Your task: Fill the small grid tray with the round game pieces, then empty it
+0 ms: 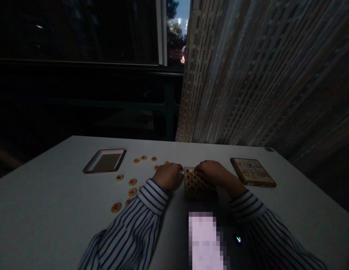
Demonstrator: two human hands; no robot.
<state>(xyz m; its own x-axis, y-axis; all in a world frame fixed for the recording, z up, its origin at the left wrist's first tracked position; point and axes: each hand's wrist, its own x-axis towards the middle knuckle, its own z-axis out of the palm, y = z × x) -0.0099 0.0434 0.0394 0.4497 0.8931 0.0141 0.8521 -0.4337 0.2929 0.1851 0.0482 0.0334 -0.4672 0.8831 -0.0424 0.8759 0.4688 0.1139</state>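
Two hands at white table (42,210), patterned game board (197,183) between them, long axis running away from body. Right hand (211,171) nearer, fingertips on far corner, no clear pinch; left hand (169,176) curled beside board; wooden discs (132,182) further left.

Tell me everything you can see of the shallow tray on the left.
The shallow tray is rectangular, with a thin reddish-brown rim, pale inner walls and a plain brown floor; it looks like printed card. It lies flat and skewed on the white table, with round wooden discs to its right. Only the table touches it.
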